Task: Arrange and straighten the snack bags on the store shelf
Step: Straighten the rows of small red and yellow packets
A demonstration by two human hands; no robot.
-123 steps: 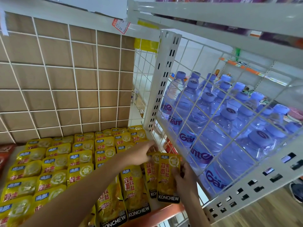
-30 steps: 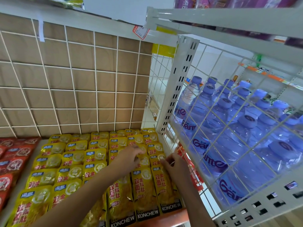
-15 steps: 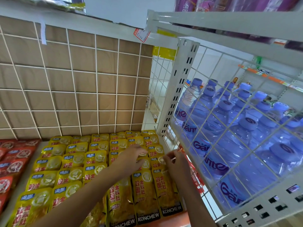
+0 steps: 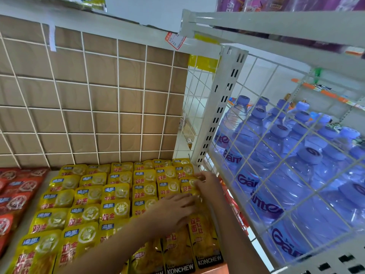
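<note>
Head view looks down on a shelf (image 4: 24,226) tiled with yellow snack bags (image 4: 110,204) in overlapping columns, each bag's long axis running front to back. Both hands work the rightmost column, whose far end lies just beside the white upright post (image 4: 221,107). The left hand (image 4: 173,210) lies flat, fingers straight, pressing the bags midway along that column. The right hand (image 4: 205,186), farther back and nearer the post, pinches the top edge of a single bag (image 4: 187,186). The next nudge likely runs along the column, not across it.
</note>
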